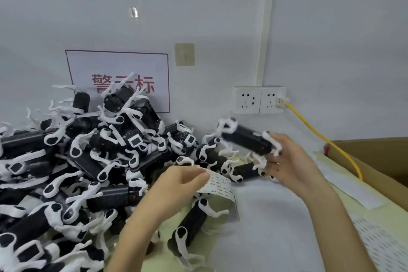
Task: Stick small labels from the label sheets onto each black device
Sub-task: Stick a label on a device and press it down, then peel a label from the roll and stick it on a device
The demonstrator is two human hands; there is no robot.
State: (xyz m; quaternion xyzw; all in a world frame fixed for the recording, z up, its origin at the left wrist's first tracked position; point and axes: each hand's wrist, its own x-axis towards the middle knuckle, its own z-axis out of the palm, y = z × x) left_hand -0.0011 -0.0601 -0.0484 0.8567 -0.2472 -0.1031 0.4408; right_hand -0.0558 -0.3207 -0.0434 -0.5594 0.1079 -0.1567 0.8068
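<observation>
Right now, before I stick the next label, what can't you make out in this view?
Head view only.
Black device in the right hand: motion blur, so no telling whether it bears a label.
Label sheet pinched by the left hand: print too small to read.
Pile of devices: cut off by the left and bottom edges.
Cardboard box: its own wall hides the inside; right edge cuts it off.
</observation>
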